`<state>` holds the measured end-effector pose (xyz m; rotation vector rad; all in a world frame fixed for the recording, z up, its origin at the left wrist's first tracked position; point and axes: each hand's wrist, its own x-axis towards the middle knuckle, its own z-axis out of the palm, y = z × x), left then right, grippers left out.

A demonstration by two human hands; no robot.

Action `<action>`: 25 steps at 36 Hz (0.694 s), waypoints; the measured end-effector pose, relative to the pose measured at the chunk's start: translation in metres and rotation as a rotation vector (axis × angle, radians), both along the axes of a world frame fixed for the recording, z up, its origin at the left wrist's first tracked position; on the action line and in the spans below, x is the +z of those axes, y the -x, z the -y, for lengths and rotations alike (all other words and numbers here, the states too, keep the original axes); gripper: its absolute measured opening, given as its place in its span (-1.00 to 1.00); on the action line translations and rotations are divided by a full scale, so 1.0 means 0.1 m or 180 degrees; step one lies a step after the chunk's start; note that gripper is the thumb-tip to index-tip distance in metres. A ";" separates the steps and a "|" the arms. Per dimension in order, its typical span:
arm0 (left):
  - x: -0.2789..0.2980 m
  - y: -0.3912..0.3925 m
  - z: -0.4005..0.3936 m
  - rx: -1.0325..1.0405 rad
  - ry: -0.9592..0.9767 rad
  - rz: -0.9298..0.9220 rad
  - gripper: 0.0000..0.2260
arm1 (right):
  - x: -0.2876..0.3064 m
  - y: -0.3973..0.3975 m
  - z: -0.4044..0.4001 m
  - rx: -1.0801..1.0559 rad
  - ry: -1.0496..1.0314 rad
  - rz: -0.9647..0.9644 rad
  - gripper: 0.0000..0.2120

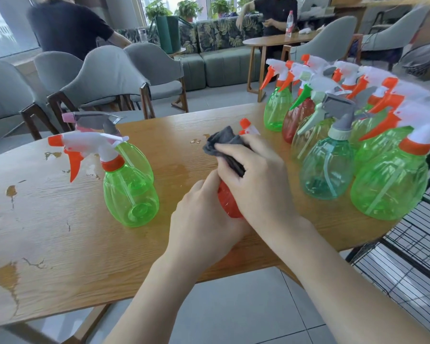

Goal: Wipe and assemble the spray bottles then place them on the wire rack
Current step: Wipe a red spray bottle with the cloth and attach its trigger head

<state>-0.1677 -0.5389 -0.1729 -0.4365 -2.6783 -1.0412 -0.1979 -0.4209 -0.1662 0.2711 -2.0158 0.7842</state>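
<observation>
A red spray bottle (pixel 227 201) lies tilted between my hands above the wooden table (pixel 60 244), its orange and white nozzle (pixel 247 126) poking out beyond my fingers. My left hand (pixel 204 219) grips the bottle's base from below. My right hand (pixel 256 180) presses a dark grey cloth (pixel 224 141) around the bottle's upper body. The bottle's middle is hidden by both hands. A black wire rack (pixel 407 264) stands at the table's right end.
Two green bottles (pixel 132 192) with trigger heads stand at the left. Several green, teal and red bottles (pixel 328 167) crowd the table's right side. Grey chairs (pixel 114 78) line the far edge. Two people sit further back. The tabletop's finish is chipped at the left.
</observation>
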 end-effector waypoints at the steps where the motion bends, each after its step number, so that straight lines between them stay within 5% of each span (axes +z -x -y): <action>1: 0.00 0.00 0.00 0.0007 -0.0028 0.0012 -0.53 | 0.00 0.01 0.00 0.0035 -0.0032 -0.0005 -0.79; 8: -0.03 -0.02 0.02 0.0088 -0.0142 0.0047 -0.29 | 0.01 0.03 -0.24 -0.0306 0.0234 -0.0351 -0.81; 25: -0.01 -0.02 0.08 0.0156 -0.0076 0.0095 -0.28 | -0.06 0.03 -0.41 -0.0354 0.0389 0.0246 -0.85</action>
